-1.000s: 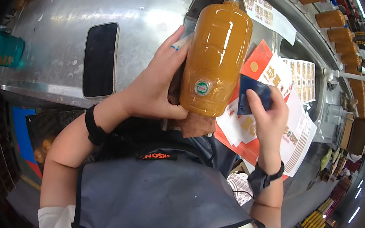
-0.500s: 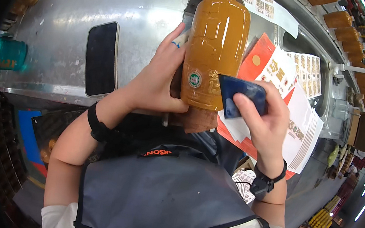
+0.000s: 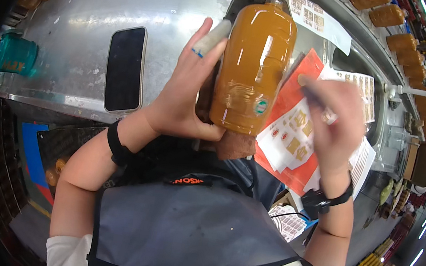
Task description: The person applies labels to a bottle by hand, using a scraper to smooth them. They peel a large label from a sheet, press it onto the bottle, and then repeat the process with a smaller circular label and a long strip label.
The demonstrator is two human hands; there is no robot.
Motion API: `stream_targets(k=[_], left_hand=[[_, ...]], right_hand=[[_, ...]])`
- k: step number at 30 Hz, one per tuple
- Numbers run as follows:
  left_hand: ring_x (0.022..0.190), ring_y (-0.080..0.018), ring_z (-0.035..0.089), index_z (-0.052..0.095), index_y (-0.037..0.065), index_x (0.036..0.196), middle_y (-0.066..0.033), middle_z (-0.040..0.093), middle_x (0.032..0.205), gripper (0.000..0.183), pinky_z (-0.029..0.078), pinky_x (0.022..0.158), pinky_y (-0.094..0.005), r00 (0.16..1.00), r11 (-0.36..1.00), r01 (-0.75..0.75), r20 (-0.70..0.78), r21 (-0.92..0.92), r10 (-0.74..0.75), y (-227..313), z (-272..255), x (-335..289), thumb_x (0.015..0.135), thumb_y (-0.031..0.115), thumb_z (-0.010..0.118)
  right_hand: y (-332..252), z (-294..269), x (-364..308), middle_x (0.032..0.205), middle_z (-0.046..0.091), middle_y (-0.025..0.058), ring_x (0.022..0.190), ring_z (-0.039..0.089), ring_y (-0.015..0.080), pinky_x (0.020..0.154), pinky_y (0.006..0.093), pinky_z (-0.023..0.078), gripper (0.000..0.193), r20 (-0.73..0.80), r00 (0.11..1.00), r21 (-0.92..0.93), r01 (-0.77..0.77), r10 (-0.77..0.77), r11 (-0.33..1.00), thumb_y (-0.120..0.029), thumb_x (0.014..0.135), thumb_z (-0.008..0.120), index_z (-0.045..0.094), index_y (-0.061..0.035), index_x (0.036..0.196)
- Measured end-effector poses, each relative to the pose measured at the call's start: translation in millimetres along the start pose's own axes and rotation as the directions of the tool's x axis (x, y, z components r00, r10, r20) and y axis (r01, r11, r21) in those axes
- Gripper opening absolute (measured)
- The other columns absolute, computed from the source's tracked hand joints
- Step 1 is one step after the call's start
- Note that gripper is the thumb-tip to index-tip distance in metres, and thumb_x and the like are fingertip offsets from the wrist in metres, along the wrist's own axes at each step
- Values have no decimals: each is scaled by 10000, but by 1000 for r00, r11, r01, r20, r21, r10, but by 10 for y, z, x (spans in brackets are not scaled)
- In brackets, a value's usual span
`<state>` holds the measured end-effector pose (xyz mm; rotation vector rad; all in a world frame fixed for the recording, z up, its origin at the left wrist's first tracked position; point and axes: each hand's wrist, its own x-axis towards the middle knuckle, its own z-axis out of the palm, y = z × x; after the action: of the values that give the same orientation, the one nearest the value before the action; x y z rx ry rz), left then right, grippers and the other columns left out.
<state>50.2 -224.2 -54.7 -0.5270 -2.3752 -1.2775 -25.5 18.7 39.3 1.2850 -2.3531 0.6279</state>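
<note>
A large amber-brown bottle [image 3: 254, 68] lies with its neck away from me and a small round green-and-white sticker [image 3: 261, 107] near its base. My left hand [image 3: 186, 89] grips its left side, the thumb at the base; one finger wears a pale sleeve [image 3: 213, 39] with a blue band. My right hand [image 3: 339, 117] is apart from the bottle, above the label sheets, and blurred. A dark streak at its fingers appears to be the blue scraper [image 3: 315, 94]. Below the bottle's base shows a brown, rough-edged piece [image 3: 235, 145], partly hidden.
A black phone [image 3: 125, 69] lies on the metal table [image 3: 87, 3] to the left, with a teal container [image 3: 16, 53] beyond. Red and white label sheets [image 3: 290, 138] are piled at the right, near a white pipe [image 3: 417, 91]. More brown bottles [image 3: 387, 16] line the far right.
My right hand has moved right, away from the bottle, with the scraper. The bottle has turned, and its round sticker now sits farther right. My left hand stays on the bottle.
</note>
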Motion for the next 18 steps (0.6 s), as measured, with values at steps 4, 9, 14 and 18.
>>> stream_targets(k=[4, 9, 14, 18], left_hand=[[1247, -413, 439, 215, -50, 1515, -254, 432, 1411, 1177, 334, 1104, -436, 1000, 996, 8, 0, -88, -8, -24, 21, -45, 561, 237, 841], [1132, -346, 522, 189, -84, 1518, -211, 477, 1384, 1191, 393, 1052, -388, 997, 982, 77, 44, -171, -71, -51, 35, -115, 561, 193, 841], [1092, -368, 530, 171, -59, 1527, -228, 509, 1275, 1197, 433, 984, -383, 998, 980, 46, 53, -193, -37, -73, 73, -76, 570, 200, 842], [1117, -371, 526, 162, -56, 1530, -224, 514, 1252, 1196, 429, 994, -382, 990, 975, 115, 106, -192, -96, -45, 5, -127, 572, 195, 833]], right_hand=[[-514, 20, -176, 824, 636, 34, 724, 591, 218, 633, 338, 484, 355, 161, 968, 289, 142, -195, 947, -111, 675, 738, 733, -86, 1029], [-28, -23, 211, 869, 666, 31, 742, 587, 191, 688, 307, 466, 223, 317, 865, 355, -489, 389, 797, -131, 789, 735, 745, -98, 1010], [-386, 72, -129, 873, 658, -3, 740, 550, 167, 660, 297, 450, 290, 146, 954, 275, 216, -262, 937, -100, 698, 702, 751, -128, 983], [-224, 20, 104, 827, 632, 28, 733, 558, 172, 645, 269, 454, 218, 363, 925, 416, -268, 112, 869, -85, 768, 712, 743, -98, 983]])
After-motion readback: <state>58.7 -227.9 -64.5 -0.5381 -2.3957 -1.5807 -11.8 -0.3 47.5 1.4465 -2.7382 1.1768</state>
